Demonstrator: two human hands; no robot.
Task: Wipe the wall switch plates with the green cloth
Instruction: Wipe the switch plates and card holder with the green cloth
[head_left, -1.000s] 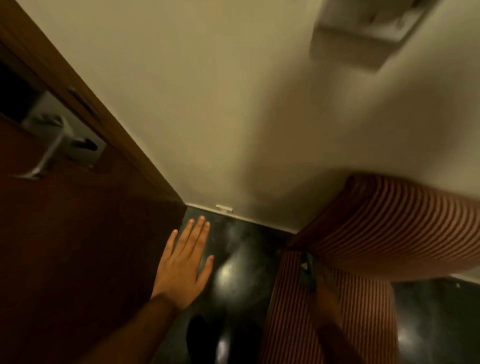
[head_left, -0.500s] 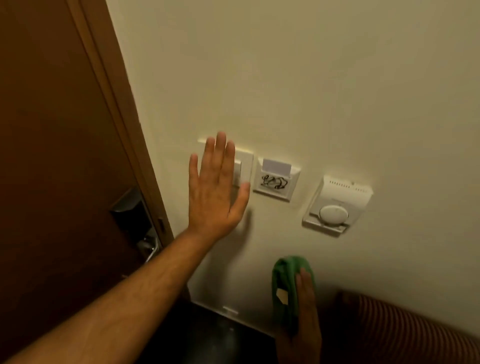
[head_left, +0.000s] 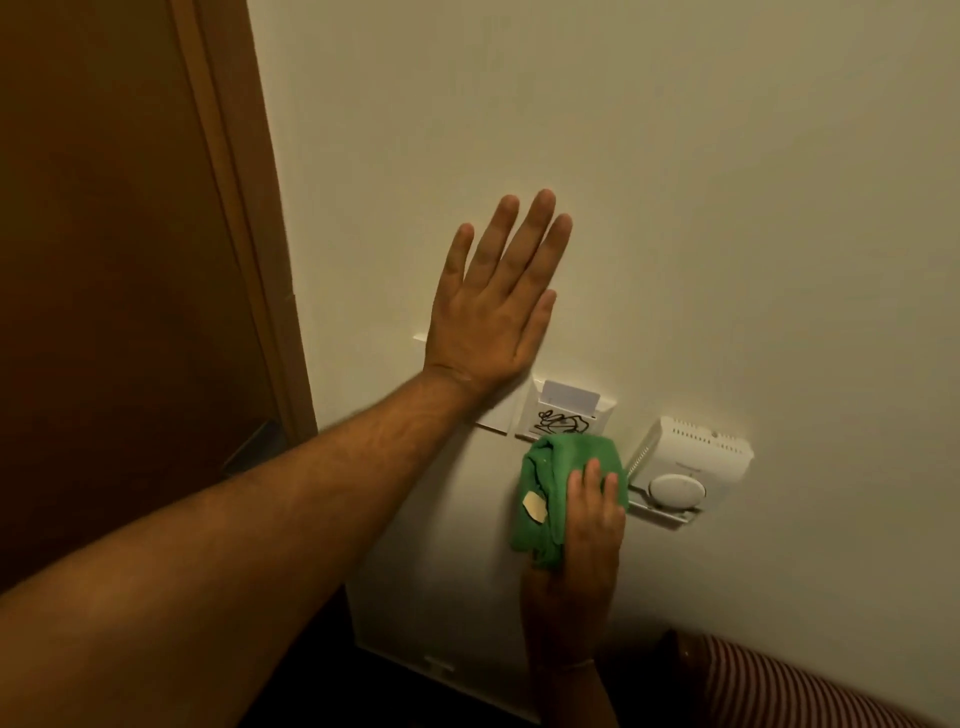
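Note:
My left hand lies flat on the cream wall, fingers spread, its palm and wrist covering most of a white switch plate. Right of that plate sits a white key-card holder plate with a card in its slot and black scribbles on its face. My right hand presses a bunched green cloth against the wall just below the card holder; the cloth's top edge touches the holder's lower rim. A white thermostat with a round dial is mounted right of the cloth.
A brown wooden door and its frame fill the left side. A striped red cushion sits at the bottom right. A white skirting strip runs along the foot of the wall.
The view swung up from the floor to the wall. My left hand rose from beside the door to the switch plate and above it. My right hand lifted the cloth up to the card holder.

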